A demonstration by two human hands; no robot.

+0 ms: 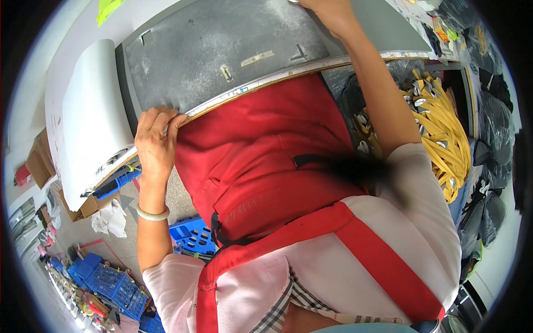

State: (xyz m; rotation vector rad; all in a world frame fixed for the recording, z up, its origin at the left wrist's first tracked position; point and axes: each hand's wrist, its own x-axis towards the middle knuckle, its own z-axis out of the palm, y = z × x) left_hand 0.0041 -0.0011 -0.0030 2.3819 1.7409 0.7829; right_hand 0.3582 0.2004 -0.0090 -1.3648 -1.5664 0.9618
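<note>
On the table lies a dark grey flat board, scuffed with whitish dust. Pieces of tape and small dark angled marks show on its face. My left hand is at the board's near left corner by the table edge, its fingers bent and closed on that corner, with a pale bangle on the wrist. The upper edge of the picture cuts off my right hand, which reaches over the board's far right part. A tiny white spot shows by its fingertips; what they hold, if anything, is hidden.
A large white roll rests left of the board. Yellow straps are heaped under the table at right, near black plastic bags. Blue crates and crumpled white paper are on the floor at left. My red apron touches the table edge.
</note>
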